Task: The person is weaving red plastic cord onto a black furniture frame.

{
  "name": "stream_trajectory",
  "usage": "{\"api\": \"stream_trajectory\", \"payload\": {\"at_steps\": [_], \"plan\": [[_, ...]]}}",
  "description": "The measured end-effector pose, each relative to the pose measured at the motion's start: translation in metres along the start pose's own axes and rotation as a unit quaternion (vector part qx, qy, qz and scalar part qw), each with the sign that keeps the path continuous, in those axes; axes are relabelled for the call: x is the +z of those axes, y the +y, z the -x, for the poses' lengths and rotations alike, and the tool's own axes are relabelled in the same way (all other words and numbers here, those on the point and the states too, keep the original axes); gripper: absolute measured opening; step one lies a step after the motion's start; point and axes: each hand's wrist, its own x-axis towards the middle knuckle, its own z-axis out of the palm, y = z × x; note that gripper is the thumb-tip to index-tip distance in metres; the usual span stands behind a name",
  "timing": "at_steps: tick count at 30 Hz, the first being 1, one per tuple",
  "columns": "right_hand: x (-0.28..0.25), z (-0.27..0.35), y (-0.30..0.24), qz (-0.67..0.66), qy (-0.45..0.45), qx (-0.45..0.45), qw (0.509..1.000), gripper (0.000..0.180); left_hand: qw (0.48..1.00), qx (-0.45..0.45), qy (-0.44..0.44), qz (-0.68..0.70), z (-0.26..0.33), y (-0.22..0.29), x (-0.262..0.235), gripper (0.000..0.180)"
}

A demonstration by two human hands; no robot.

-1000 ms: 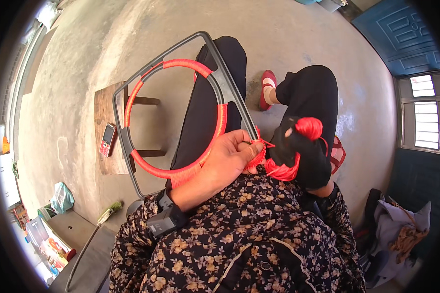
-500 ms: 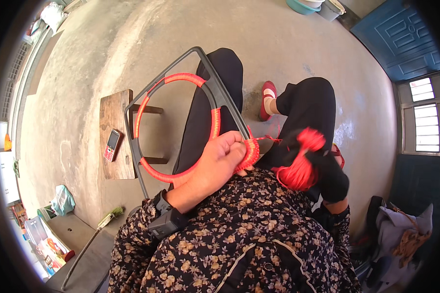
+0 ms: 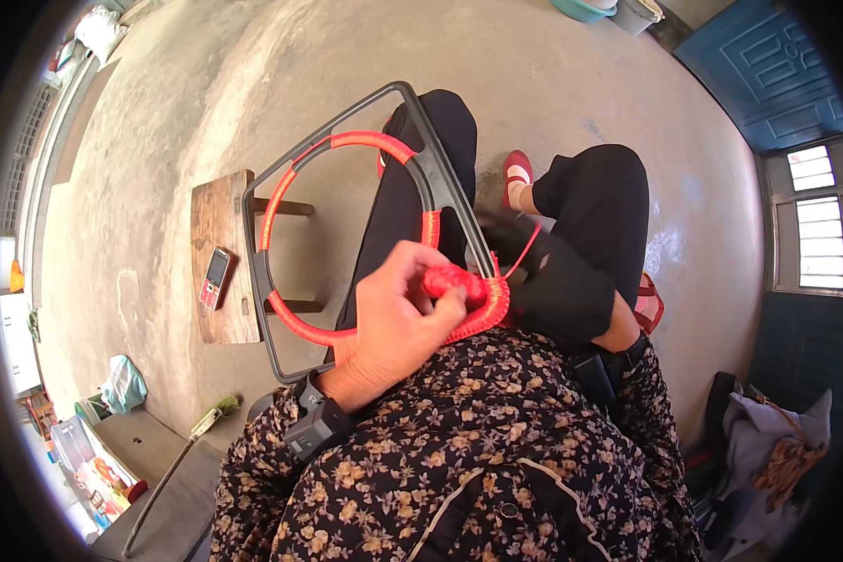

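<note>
A dark grey frame (image 3: pixel 437 155) with a ring inside it leans over my lap. Red cord (image 3: pixel 370 140) is wound around long stretches of the ring, and a thick wrapped part (image 3: pixel 496 304) covers the near right corner. My bare left hand (image 3: pixel 389 304) closes its thumb and fingers on a bundle of red cord (image 3: pixel 451 280) inside the frame at that corner. Just outside the corner is my right hand (image 3: pixel 567 290) in a black glove, its fingers blurred and partly hidden. A loose strand (image 3: pixel 525 251) rises from the corner beside the glove.
A wooden stool (image 3: pixel 223 201) at the left bears a red mobile phone (image 3: pixel 215 278). A brush with a long handle (image 3: pixel 197 431) lies at the lower left. Basins (image 3: pixel 585 11) stand far off, and a bag (image 3: pixel 754 431) sits at the lower right.
The cord bundle, at my right hand before, is now in my left hand inside the frame. My gloved right hand has moved left to the frame's corner. The frame has shifted slightly right.
</note>
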Motion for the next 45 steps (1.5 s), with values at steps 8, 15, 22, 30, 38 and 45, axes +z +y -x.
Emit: {"api": "stream_trajectory", "payload": {"at_steps": [8, 15, 22, 30, 38, 45], "plan": [[0.026, -0.014, -0.047, 0.390, -0.075, -0.253, 0.882, 0.051, 0.986, 0.079, -0.030, 0.144, 0.004, -0.010, 0.004, 0.036], [0.009, 0.019, -0.058, -0.017, 0.189, -0.043, 0.981, 0.043, 0.997, 0.069, 0.029, 0.031, 0.003, -0.004, 0.009, 0.052], [-0.079, 0.079, -0.058, 0.502, 0.049, 0.066, 0.861, 0.043, 0.992, 0.071, -0.036, -0.098, 0.002, 0.003, 0.014, 0.043], [-0.312, 0.237, 0.050, -0.110, 0.610, 0.001, 0.785, 0.027, 0.988, 0.005, -0.140, 0.060, 0.001, -0.007, 0.017, 0.026], [-0.147, 0.152, -0.004, -0.051, 0.282, 0.057, 0.956, 0.048, 0.973, -0.047, -0.139, 0.178, -0.008, -0.019, 0.026, 0.021], [-0.013, 0.043, -0.005, 0.055, 0.007, 0.161, 0.985, 0.024, 0.959, -0.087, -0.194, 0.189, -0.011, -0.014, 0.010, 0.025]]}}
